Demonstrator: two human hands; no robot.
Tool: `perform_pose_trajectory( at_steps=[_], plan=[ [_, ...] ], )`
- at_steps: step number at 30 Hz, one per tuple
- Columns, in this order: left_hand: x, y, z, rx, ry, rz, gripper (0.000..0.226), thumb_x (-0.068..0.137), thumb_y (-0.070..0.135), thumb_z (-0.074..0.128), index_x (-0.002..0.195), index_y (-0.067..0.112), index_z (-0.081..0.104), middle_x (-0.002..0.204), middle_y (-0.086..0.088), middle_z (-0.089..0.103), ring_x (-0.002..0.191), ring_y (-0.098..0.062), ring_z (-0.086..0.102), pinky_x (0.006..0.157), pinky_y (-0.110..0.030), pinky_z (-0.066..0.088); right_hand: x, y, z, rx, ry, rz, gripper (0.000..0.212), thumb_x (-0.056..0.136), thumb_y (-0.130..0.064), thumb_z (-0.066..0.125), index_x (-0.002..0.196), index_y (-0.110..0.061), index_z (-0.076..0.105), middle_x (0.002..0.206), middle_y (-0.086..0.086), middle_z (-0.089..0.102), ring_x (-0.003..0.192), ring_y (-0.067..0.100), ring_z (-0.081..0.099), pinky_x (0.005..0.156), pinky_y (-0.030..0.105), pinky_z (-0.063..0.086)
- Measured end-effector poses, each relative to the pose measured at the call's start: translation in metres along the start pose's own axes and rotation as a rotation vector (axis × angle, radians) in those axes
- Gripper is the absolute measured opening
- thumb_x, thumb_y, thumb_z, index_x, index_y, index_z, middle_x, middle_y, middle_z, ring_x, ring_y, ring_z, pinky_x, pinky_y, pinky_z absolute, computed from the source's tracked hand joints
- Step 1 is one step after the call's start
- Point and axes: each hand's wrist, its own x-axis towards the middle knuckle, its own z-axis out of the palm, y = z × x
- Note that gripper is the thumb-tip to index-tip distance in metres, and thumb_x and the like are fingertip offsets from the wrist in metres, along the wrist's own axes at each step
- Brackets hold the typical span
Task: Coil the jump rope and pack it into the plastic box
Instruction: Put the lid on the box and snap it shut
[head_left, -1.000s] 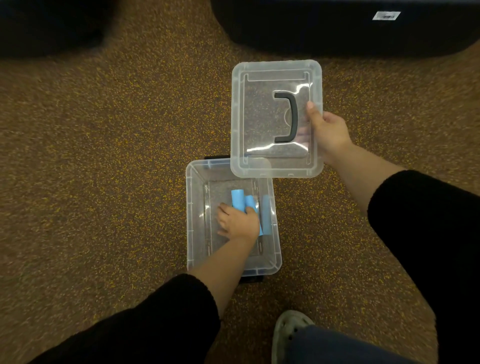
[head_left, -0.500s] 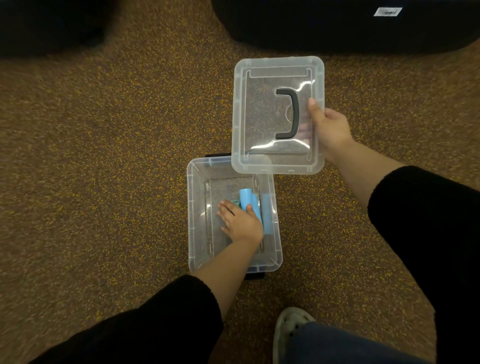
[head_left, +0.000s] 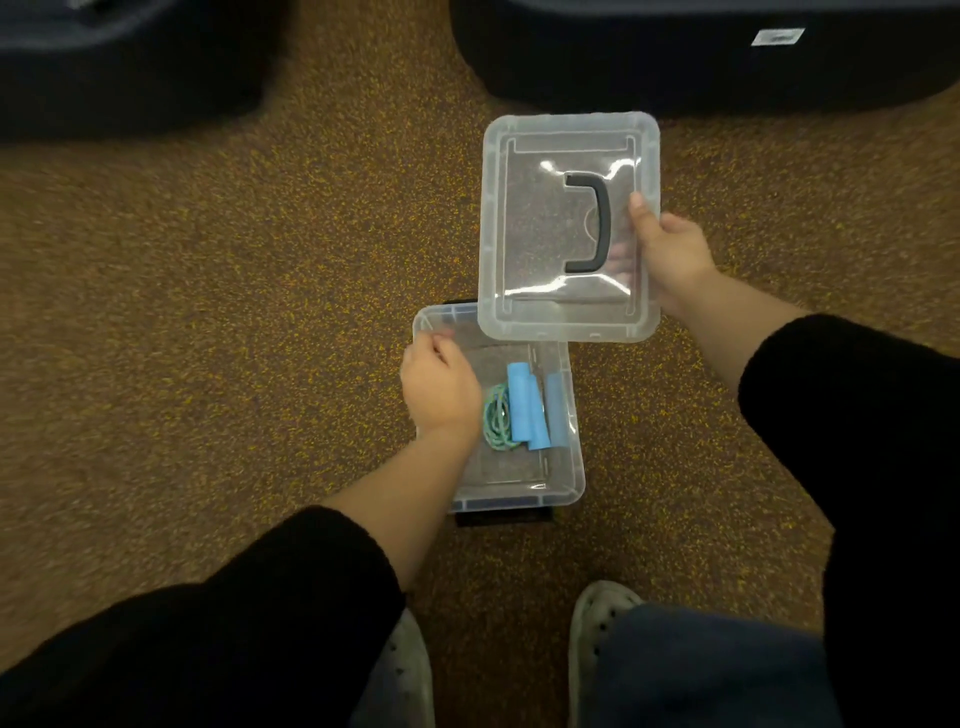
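The clear plastic box stands open on the carpet. Inside lies the jump rope: a teal coil beside its light-blue handles. My left hand is out of the box's middle and sits over its left wall, fingers curled near the far-left corner. It is blurred, so a grip on the rim cannot be told. My right hand holds the clear lid by its right edge. The lid, with a black handle, hovers over the box's far end.
Speckled brown carpet surrounds the box. Dark bulky objects lie at the far left and far right. My two shoes are at the near edge, just behind the box.
My left hand let go of the rope and handles and moved left and up to the box's left rim, uncovering the coil. The lid stays held over the far end.
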Motion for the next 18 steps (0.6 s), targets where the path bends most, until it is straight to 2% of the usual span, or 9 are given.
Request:
perform_pose_trajectory(
  at_steps=[3,6,8,11,13,14,16,18],
  plan=[
    [0.023,-0.003,-0.022,-0.127,-0.035,-0.075,0.030,0.095,0.020,0.038,0.104,0.011,0.065,0.109,-0.011,0.068,0.103,-0.026,0.060,0.087,-0.028,0.042,-0.015,0.003,0.003,-0.007,-0.010,0.006,0.024,0.092,-0.040,0.054,0.087,-0.018,0.063,0.082,0.005,0.072,0.068,0.015,0.072,0.061,0.029,0.058],
    [0.030,-0.005,-0.038,-0.249,-0.112,-0.154,0.039,0.096,0.034,0.036,0.110,0.014,0.066,0.111,-0.006,0.069,0.105,-0.022,0.062,0.097,-0.035,0.047,-0.029,0.011,0.011,-0.036,-0.043,0.020,0.025,0.090,-0.042,0.057,0.085,-0.018,0.064,0.074,0.005,0.073,0.071,0.021,0.072,0.073,0.039,0.059],
    [0.025,-0.004,-0.048,-0.271,-0.180,-0.176,0.044,0.098,0.040,0.032,0.114,0.015,0.065,0.113,-0.001,0.067,0.105,-0.018,0.059,0.093,-0.029,0.043,-0.041,0.017,0.015,-0.057,-0.064,0.042,0.026,0.089,-0.042,0.059,0.084,-0.017,0.066,0.069,0.003,0.073,0.070,0.022,0.072,0.076,0.043,0.059],
    [0.011,-0.004,-0.054,-0.279,-0.283,-0.186,0.047,0.098,0.042,0.032,0.115,0.012,0.064,0.110,-0.004,0.066,0.100,-0.017,0.056,0.086,-0.026,0.038,-0.059,0.029,0.024,-0.080,-0.090,0.077,0.030,0.087,-0.043,0.062,0.085,-0.014,0.068,0.084,0.008,0.074,0.080,0.028,0.072,0.081,0.048,0.057],
    [0.002,-0.005,-0.056,-0.275,-0.317,-0.226,0.049,0.098,0.041,0.032,0.108,0.006,0.064,0.101,-0.009,0.065,0.095,-0.023,0.058,0.084,-0.030,0.042,-0.073,0.036,0.032,-0.066,-0.097,0.108,0.033,0.087,-0.043,0.061,0.093,-0.010,0.068,0.088,0.011,0.073,0.079,0.028,0.071,0.079,0.045,0.058],
    [-0.002,-0.007,-0.057,-0.280,-0.319,-0.244,0.049,0.099,0.040,0.031,0.106,0.004,0.063,0.102,-0.011,0.065,0.096,-0.025,0.058,0.087,-0.033,0.044,-0.081,0.039,0.035,-0.068,-0.091,0.121,0.036,0.089,-0.042,0.059,0.098,-0.008,0.067,0.086,0.009,0.072,0.075,0.025,0.070,0.075,0.039,0.059],
    [-0.010,-0.009,-0.059,-0.276,-0.322,-0.252,0.052,0.099,0.041,0.028,0.116,0.004,0.061,0.114,-0.014,0.064,0.107,-0.028,0.058,0.099,-0.038,0.044,-0.096,0.044,0.038,-0.128,-0.059,0.121,0.038,0.092,-0.044,0.054,0.102,-0.009,0.065,0.081,0.004,0.067,0.073,0.020,0.066,0.068,0.028,0.055],
    [-0.017,-0.010,-0.062,-0.244,-0.334,-0.223,0.054,0.100,0.042,0.026,0.128,0.006,0.054,0.128,-0.015,0.058,0.120,-0.030,0.053,0.106,-0.040,0.039,-0.107,0.055,0.038,-0.255,0.008,0.082,0.043,0.095,-0.047,0.044,0.107,-0.010,0.062,0.089,0.003,0.063,0.085,0.021,0.060,0.076,0.030,0.048]
  ],
)
